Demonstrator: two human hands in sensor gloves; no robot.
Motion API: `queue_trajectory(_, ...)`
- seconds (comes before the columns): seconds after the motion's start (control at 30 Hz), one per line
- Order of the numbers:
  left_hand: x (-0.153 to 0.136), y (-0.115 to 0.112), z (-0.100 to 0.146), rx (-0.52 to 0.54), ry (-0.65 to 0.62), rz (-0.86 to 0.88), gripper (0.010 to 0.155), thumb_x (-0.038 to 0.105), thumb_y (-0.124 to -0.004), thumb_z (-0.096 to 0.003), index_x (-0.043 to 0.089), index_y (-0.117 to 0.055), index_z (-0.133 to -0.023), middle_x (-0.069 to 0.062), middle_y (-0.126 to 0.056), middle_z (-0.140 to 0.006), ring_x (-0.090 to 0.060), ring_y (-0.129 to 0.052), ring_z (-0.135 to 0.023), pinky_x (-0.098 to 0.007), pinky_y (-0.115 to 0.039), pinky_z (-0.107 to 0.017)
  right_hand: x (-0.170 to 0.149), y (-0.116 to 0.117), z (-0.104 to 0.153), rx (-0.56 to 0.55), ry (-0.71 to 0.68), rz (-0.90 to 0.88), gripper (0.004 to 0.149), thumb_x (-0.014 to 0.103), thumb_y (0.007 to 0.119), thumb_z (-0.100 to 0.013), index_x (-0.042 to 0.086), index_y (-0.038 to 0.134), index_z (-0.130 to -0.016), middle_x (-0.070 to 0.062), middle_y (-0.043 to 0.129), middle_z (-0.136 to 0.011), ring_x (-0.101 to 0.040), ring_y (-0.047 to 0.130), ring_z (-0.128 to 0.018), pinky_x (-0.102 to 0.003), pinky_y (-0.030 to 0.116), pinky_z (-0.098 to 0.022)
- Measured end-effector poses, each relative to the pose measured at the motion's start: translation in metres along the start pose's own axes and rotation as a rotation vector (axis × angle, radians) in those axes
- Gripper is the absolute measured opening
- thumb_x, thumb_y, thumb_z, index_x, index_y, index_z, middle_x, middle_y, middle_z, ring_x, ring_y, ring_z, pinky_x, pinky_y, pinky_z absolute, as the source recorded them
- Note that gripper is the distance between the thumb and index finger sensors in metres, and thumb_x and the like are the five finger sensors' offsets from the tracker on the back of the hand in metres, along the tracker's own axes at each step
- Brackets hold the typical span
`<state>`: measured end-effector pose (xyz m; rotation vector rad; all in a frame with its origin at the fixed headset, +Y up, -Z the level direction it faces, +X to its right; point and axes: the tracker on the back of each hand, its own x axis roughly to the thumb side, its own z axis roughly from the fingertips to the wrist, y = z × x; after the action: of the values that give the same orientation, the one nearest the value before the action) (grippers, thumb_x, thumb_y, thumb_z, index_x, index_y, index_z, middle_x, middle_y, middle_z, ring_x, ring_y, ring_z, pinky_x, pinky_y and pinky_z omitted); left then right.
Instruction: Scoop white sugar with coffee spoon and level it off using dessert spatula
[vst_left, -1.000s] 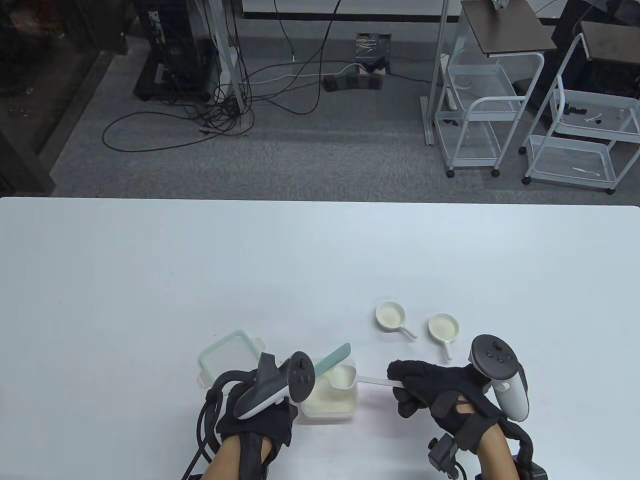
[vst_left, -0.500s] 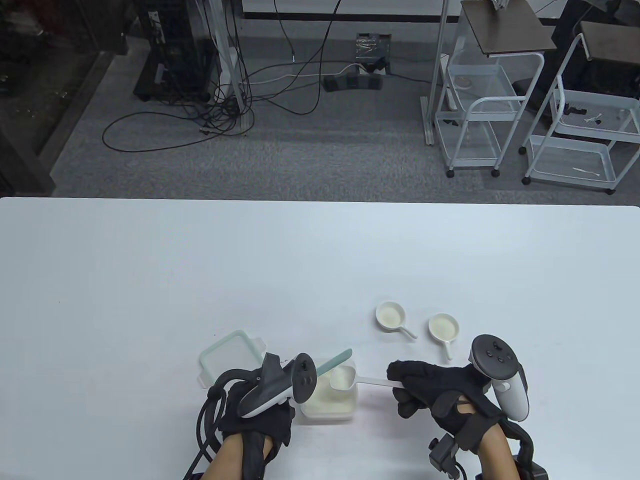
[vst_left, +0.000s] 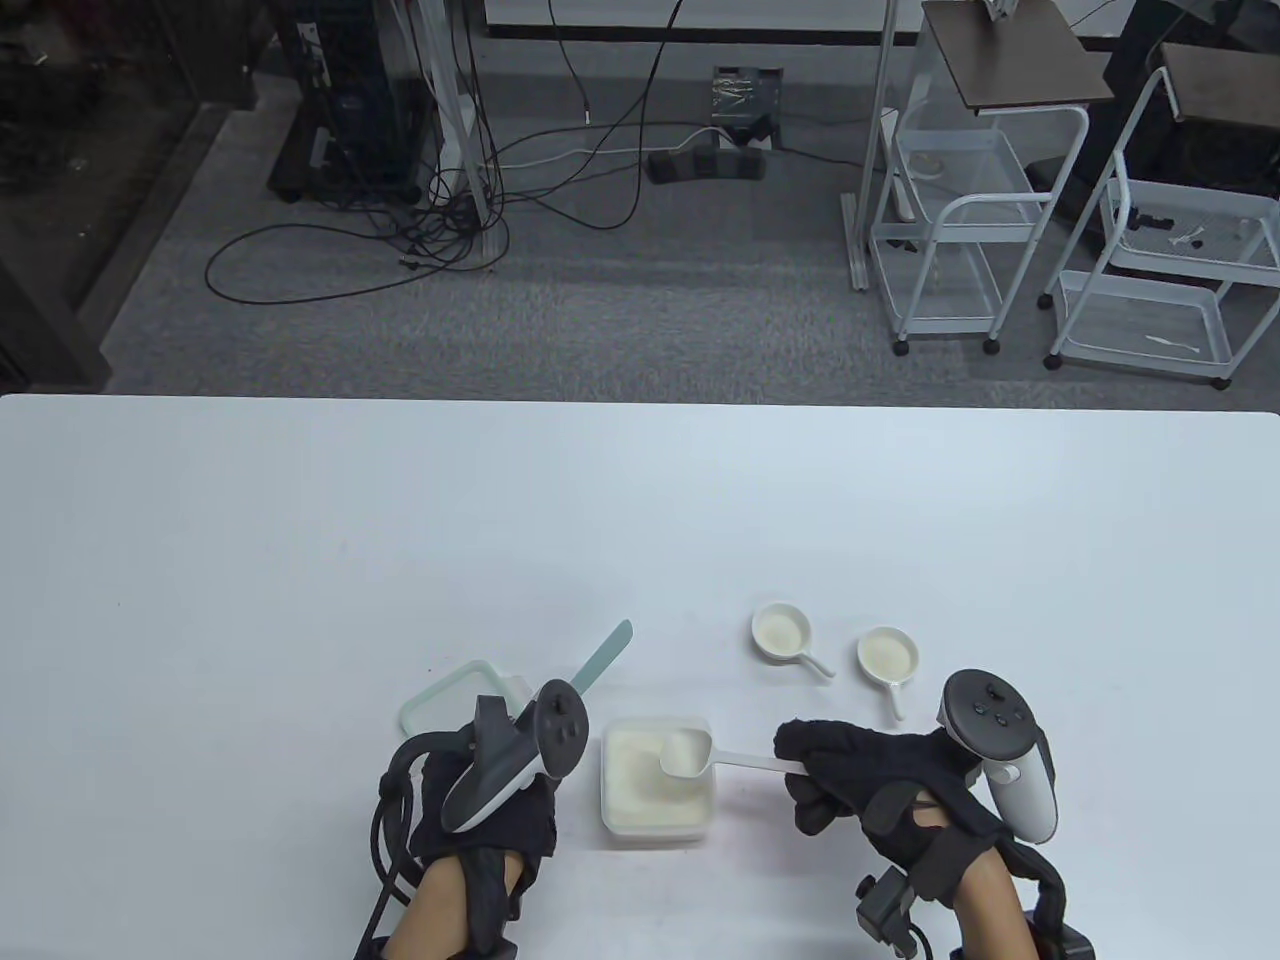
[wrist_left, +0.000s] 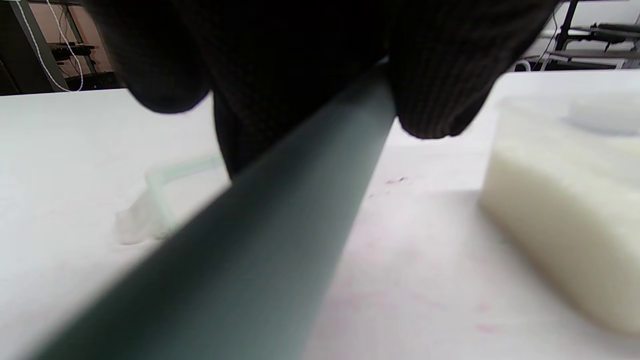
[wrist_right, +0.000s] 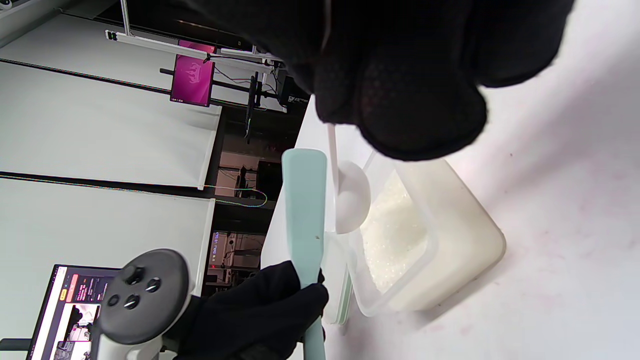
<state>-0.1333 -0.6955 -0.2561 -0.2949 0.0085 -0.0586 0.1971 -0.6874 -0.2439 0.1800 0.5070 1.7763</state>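
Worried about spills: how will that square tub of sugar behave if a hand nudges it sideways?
The sugar tub looks low, wide and well filled, so it would probably slide on the smooth table rather than tip. Its lid lies off beside it, so a sharp knock might scatter loose grains.

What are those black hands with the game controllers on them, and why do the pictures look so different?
Those are a person's hands in black sensor gloves. The controller-like things are trackers strapped on the backs of the hands; the fingers don't hold them. One camera looks down at the white table. Two more sit on the wrists, so their pictures are very close and tilted.

On the table is a tub of white sugar, its lid beside it, and two small dishes.

The left hand holds a pale green spatula, lifted off to the side of the tub. The right hand holds a white spoon by its handle, with the bowl over the sugar.
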Motion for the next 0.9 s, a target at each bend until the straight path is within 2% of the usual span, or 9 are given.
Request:
queue_trajectory(0.2, 0.004, -0.021, -0.013, -0.031, 0.037, -0.130, 0.058, 0.051, -0.090, -0.0428, 0.018, -0.094, -0.090, 0.000, -0.107, -0.069, -0.010, -0.113, -0.044, -0.041, -0.089, -0.054, -0.001, 0.000, -0.001, -0.002, 0.008, 0.014, 0.044, 0.013, 0.071, -0.048, -0.002, 0.077, -0.089, -0.027, 0.093, -0.061, -0.036, 0.100, -0.045, -0.062, 0.076, -0.051)
queue_trajectory(0.7, 0.012, -0.033, -0.016, -0.056, 0.042, -0.178, 0.064, 0.053, -0.090, -0.0413, 0.014, -0.090, -0.092, 0.001, -0.108, -0.069, -0.008, -0.115, -0.042, -0.040, -0.090, -0.052, -0.002, 0.003, -0.002, 0.005, 0.023, 0.032, 0.044, 0.013, 0.071, -0.048, -0.002, 0.076, -0.089, -0.027, 0.093, -0.061, -0.036, 0.100, -0.045, -0.063, 0.076, -0.051)
queue_trajectory(0.9, 0.009, -0.029, -0.014, -0.072, 0.045, -0.152, 0.065, 0.053, -0.089, -0.0418, 0.014, -0.088, -0.094, 0.000, -0.107, -0.071, -0.009, -0.114, -0.044, -0.041, -0.089, -0.054, -0.002, 0.004, -0.002, 0.009, 0.025, 0.032, 0.044, 0.013, 0.071, -0.049, -0.002, 0.076, -0.089, -0.027, 0.093, -0.061, -0.036, 0.100, -0.045, -0.063, 0.076, -0.051)
